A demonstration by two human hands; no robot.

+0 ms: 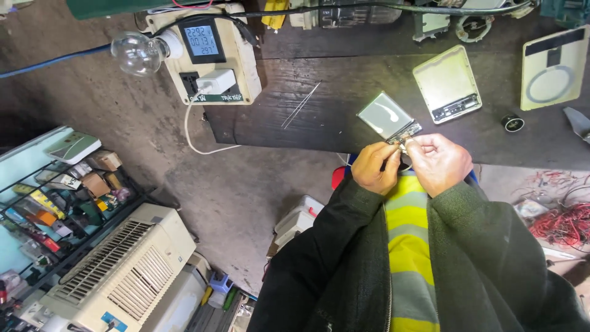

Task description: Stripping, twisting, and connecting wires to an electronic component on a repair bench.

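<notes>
Both hands meet at the near edge of a dark wooden workbench. My left hand and my right hand pinch the lower end of a small flat grey module with a circuit strip along its bottom edge. The module tilts up and away from me over the bench. My fingers hide the thin wires at its connector. Dark green sleeves and a yellow striped shirt fill the lower frame.
On the bench lie a grey pocket scale, a cream square device, tweezers and a small black cap. A power meter box with a bulb sits at the left. Red wires lie right; an air conditioner unit stands below left.
</notes>
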